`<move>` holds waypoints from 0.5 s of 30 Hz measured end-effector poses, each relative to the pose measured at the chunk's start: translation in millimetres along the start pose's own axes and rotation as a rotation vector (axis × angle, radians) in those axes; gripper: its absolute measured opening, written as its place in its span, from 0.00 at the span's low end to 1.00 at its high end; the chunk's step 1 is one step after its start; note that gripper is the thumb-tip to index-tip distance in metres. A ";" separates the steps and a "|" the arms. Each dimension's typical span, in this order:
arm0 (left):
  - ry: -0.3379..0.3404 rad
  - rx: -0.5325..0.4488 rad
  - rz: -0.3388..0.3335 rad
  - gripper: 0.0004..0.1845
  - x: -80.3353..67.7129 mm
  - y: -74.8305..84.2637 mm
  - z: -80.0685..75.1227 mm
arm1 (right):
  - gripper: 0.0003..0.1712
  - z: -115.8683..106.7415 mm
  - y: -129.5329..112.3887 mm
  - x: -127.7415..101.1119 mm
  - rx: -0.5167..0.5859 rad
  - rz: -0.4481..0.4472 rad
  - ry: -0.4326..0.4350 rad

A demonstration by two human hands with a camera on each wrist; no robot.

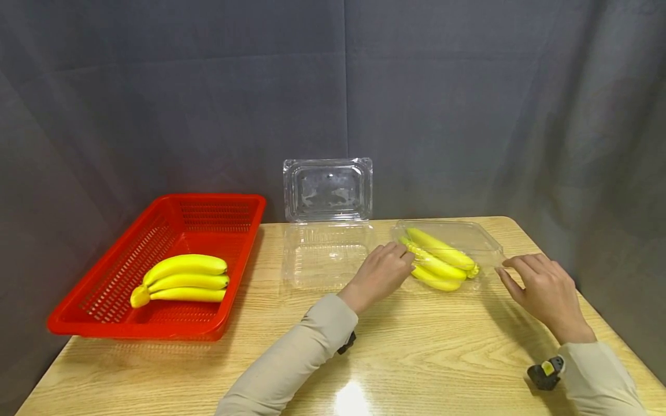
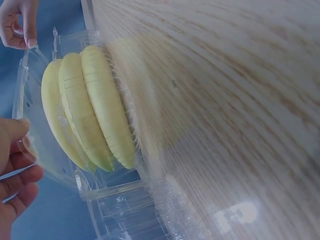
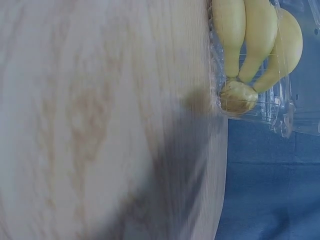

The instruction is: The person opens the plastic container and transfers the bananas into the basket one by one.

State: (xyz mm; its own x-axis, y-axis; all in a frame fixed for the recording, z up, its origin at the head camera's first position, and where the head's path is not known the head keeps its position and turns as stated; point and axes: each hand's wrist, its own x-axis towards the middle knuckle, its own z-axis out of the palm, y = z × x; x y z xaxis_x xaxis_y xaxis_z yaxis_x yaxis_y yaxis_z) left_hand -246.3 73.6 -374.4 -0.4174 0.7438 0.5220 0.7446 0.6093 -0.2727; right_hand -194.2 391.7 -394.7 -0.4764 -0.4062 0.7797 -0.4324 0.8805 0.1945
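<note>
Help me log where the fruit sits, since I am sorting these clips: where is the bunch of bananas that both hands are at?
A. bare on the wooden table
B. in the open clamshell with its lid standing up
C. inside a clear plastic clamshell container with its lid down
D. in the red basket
C: the bunch of bananas lies under the lowered lid of the clear clamshell container, with the left hand and right hand at its two ends.

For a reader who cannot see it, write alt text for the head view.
A person's left hand and right hand touch opposite ends of a shut clear clamshell box holding a banana bunch on a wooden table. An open empty clamshell stands behind; a red basket at left holds more bananas.
</note>
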 end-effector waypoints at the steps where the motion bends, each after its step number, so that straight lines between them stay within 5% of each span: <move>1: -0.004 -0.002 -0.002 0.08 -0.1 -0.2 -0.1 | 0.28 0.0 -0.1 -0.1 0.001 0.008 -0.001; 15: 0.043 -0.016 -0.011 0.09 -1.2 -4.2 -3.4 | 0.32 2.3 -2.9 3.9 0.041 0.052 0.088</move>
State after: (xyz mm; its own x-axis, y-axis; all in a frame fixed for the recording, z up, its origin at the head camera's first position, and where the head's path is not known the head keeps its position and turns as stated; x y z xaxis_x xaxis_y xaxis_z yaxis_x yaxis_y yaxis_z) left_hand -247.2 69.2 -371.2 -0.4031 0.7241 0.5596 0.7482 0.6129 -0.2541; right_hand -196.5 387.0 -393.6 -0.4305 -0.3354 0.8380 -0.4408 0.8883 0.1291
